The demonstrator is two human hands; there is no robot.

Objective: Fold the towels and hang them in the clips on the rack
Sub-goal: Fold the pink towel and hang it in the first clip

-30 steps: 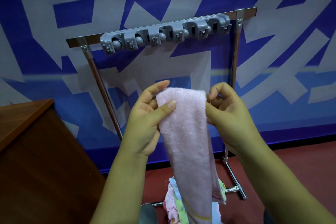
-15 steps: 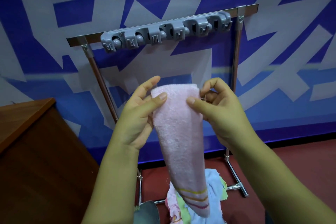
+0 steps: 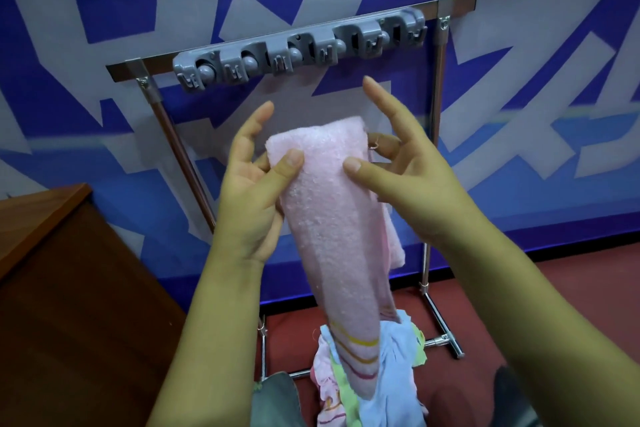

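A pink towel [image 3: 332, 225], folded into a long narrow strip with yellow and red stripes at its lower end, hangs between my hands. My left hand [image 3: 252, 191] pinches its top left corner with thumb in front. On the top right edge, my right hand [image 3: 408, 177] presses its thumb, with the fingers spread behind. Above and behind stands the metal rack [image 3: 433, 156], whose top bar carries a grey clip strip [image 3: 298, 52]. All the clips are empty. The towel's top edge is below the clips, apart from them.
A pile of coloured towels [image 3: 377, 385] lies on the red floor at the rack's foot. A brown wooden cabinet [image 3: 69, 288] stands at the left. A blue and grey patterned wall is behind the rack.
The towel has been folded narrower and its striped end has lifted off the pile. My right hand has shifted its thumb onto the front and spread its fingers. The view has moved closer to the rack.
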